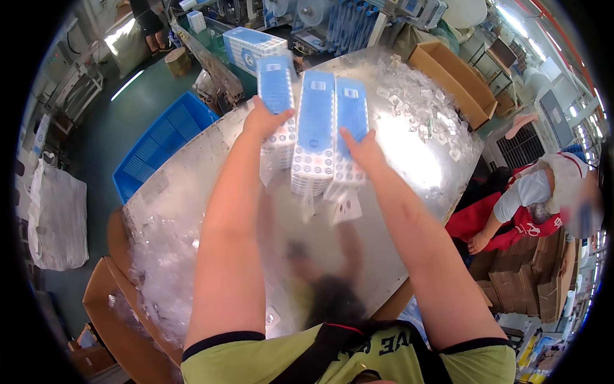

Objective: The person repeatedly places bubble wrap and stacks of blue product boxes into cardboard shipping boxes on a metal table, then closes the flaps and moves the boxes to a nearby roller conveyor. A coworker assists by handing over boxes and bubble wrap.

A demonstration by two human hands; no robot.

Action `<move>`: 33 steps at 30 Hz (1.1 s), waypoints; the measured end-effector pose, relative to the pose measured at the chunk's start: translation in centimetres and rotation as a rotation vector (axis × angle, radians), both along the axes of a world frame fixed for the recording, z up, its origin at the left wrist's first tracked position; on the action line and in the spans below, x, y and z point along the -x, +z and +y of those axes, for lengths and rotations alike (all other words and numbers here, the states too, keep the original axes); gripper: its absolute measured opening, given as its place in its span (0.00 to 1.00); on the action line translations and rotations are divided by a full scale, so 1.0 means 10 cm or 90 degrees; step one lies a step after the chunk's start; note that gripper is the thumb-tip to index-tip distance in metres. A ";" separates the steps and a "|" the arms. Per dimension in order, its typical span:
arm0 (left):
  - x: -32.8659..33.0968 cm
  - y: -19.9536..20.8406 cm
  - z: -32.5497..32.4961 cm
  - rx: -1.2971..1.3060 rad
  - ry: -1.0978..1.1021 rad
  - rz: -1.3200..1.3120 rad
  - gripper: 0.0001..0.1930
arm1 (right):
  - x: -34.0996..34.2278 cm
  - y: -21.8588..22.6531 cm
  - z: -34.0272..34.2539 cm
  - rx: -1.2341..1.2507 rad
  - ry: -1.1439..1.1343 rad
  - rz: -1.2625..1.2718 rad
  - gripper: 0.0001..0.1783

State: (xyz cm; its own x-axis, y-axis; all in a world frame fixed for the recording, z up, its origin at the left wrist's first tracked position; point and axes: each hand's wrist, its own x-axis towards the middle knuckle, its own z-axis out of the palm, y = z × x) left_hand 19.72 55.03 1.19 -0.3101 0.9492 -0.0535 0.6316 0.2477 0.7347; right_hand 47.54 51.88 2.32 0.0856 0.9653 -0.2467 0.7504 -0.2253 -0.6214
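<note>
Side by side over the shiny metal table stand three tall blue-and-white boxes with small round prints. My left hand is closed on the left box, its thumb across the front and its other fingers mostly hidden. The middle box sits between the other two, slightly apart from the left one. My right hand grips the right box from its right side, thumb on the blue face. Open flaps hang at the lower ends of the middle and right boxes. Behind the left box lies another blue-and-white box.
Small clear plastic packets cover the metal table's far right; clear plastic bags heap at its near left. A blue crate and cardboard cartons border it. Machinery stands beyond. A person in red works at right.
</note>
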 end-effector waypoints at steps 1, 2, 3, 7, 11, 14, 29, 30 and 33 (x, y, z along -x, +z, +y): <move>-0.08 0.10 -0.10 0.073 -0.099 -0.048 0.62 | 0.04 0.20 0.09 0.034 -0.003 -0.054 0.53; -0.18 0.12 -0.25 0.058 -0.117 -0.015 0.60 | 0.06 0.32 0.17 0.042 -0.008 -0.040 0.50; -0.32 0.13 -0.37 0.040 -0.126 -0.051 0.59 | 0.01 0.42 0.20 0.051 -0.020 -0.028 0.47; -0.82 0.08 -1.08 0.017 -0.153 -0.115 0.58 | -0.21 0.58 -0.06 -0.038 -0.004 0.061 0.41; -1.14 0.10 -2.61 0.141 -0.371 -0.203 0.55 | -0.79 0.38 -0.46 0.025 0.134 -0.138 0.48; -1.26 0.16 -3.50 0.395 -0.398 -0.840 0.48 | -1.26 0.32 -0.88 0.006 0.395 -0.187 0.54; -0.72 -0.94 -2.95 -0.170 0.033 -0.708 0.25 | -2.36 -0.56 -2.57 0.016 -0.098 1.009 0.31; -0.95 -1.23 -2.84 -0.142 0.051 -0.860 0.24 | -2.29 -0.67 -2.64 0.027 -0.127 1.040 0.31; -1.52 -1.56 -2.79 -0.100 0.031 -1.068 0.24 | -2.41 -0.59 -2.88 -0.053 -0.164 0.978 0.30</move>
